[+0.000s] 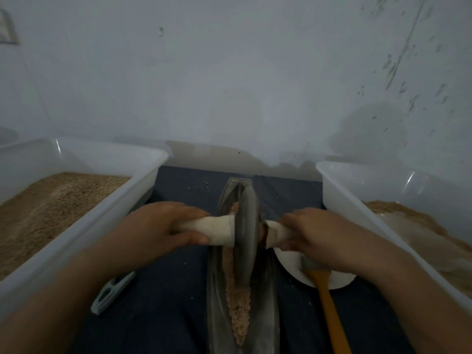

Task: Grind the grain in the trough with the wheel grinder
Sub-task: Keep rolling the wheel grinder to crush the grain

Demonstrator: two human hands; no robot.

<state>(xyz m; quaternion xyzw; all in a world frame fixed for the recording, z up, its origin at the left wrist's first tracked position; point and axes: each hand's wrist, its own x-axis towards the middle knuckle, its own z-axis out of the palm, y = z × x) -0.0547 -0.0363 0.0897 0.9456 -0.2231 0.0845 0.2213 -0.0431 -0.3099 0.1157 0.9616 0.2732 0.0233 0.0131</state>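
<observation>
Hands [163,226] [316,233] grip wheel grinder [246,233] handles; grain bins [84,226] [357,200] flank trough [265,302]; spatula [329,307] right.

left grip [163,226] fingers curled, right grip [314,233] likewise, forearms converging

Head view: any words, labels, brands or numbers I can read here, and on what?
None can be read.
Wheel, trough, wrapped handles: no marks show.
Left tub, right tub: plain walls, no label.
Grey tool by the left tub, brush, bowl: no print visible; the frame is dim and blurred.
Wall plate, upper left: too blurred to tell.
</observation>
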